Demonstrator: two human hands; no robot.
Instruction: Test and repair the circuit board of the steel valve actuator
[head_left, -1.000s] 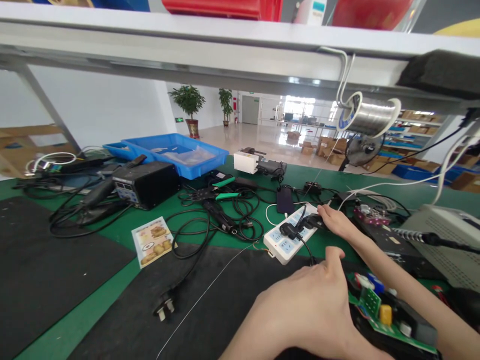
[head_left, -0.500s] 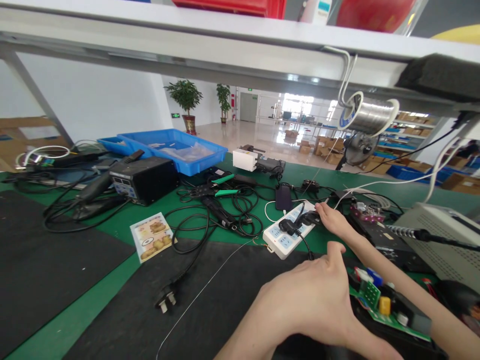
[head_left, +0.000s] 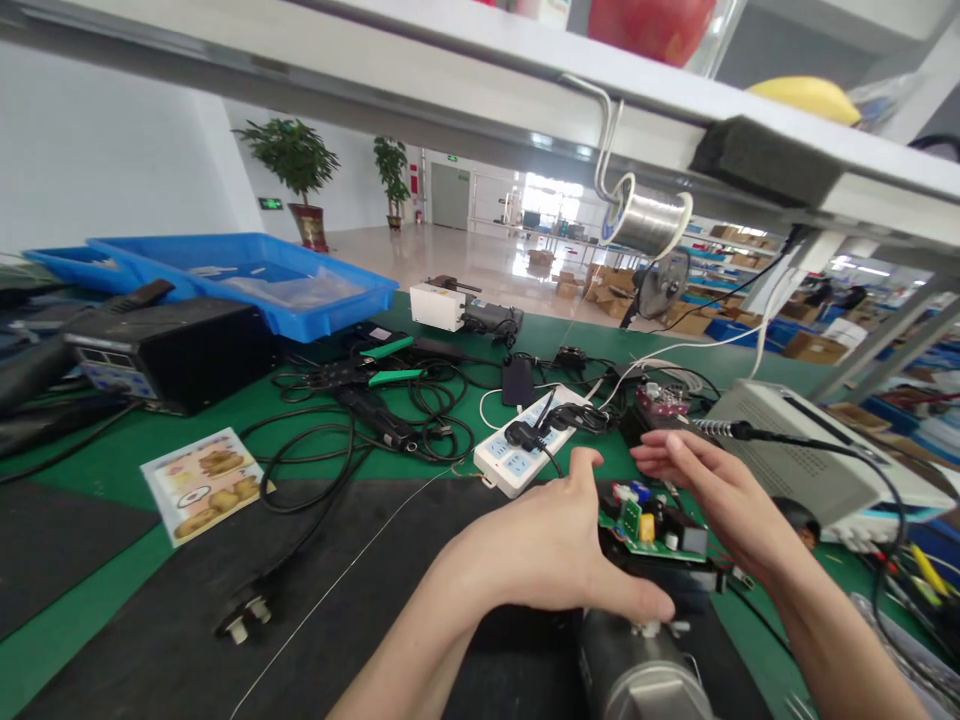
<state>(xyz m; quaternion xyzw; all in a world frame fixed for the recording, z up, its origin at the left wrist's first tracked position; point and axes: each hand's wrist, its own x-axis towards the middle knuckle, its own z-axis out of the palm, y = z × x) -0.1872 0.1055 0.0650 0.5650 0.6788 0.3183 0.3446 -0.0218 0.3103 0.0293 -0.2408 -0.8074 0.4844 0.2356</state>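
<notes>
A green circuit board (head_left: 660,540) with capacitors and other parts sits in a black housing, above a grey metal cylinder (head_left: 645,670) at the bottom of the view. My left hand (head_left: 547,545) is around the housing's left end, its thumb on the near side by a small metal fitting and a finger raised on the far side; the other fingers are hidden. My right hand (head_left: 712,490) is in the air beyond the board's right side, fingers stretched out and holding nothing. Behind the hands lies a white power strip (head_left: 499,470) with black plugs in it.
Coiled black cables, a loose plug (head_left: 244,615), green-handled pliers (head_left: 394,375) and a picture card (head_left: 202,485) lie left. A black box (head_left: 180,350) and blue tray (head_left: 322,325) stand behind. Solder wire (head_left: 649,225) hangs from the shelf; a beige instrument (head_left: 810,450) stands right.
My right hand has come back from the power strip's far end to beside the circuit board. My left hand stays around the housing. The view has shifted to the right.
</notes>
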